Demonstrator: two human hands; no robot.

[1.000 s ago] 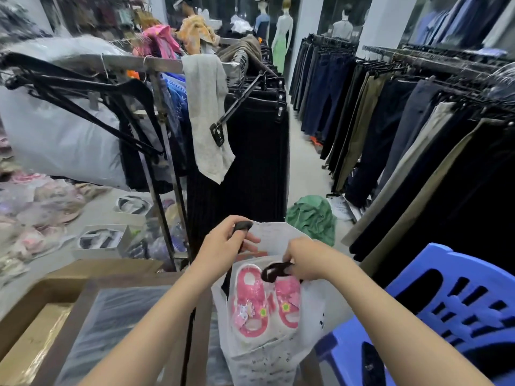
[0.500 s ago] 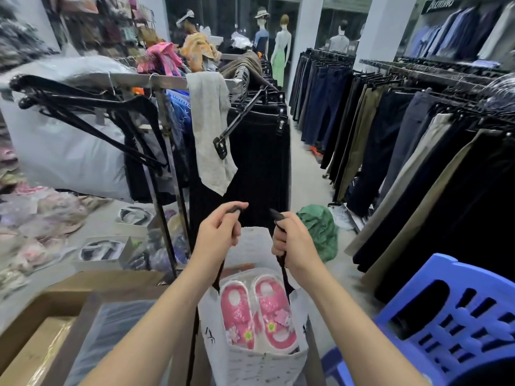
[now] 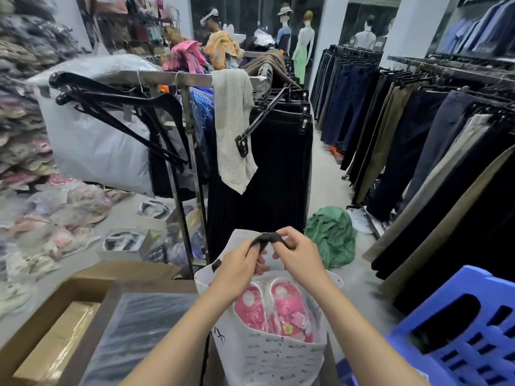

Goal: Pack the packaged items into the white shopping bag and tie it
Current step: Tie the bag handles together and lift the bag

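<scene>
A white shopping bag [image 3: 267, 358] with small printed lettering stands open below me. Inside it lies a clear-wrapped pair of pink children's shoes [image 3: 273, 310]. Above the bag's mouth my left hand [image 3: 237, 266] and my right hand [image 3: 298, 254] meet, each pinching an end of the bag's black ribbon handles [image 3: 269, 238], which cross between my fingers. The bag's far flap [image 3: 242, 238] rises behind my hands.
A cardboard box [image 3: 55, 316] and a plastic-wrapped dark package [image 3: 139, 338] lie at lower left. A blue plastic stool [image 3: 459, 330] is at lower right. A clothes rack [image 3: 195, 112] stands ahead, a green cloth [image 3: 331, 235] lies on the aisle floor, and trousers [image 3: 418, 140] hang on the right.
My hands, held apart with one handle each, have come together over the bag's mouth, and the black handles now cross between them.
</scene>
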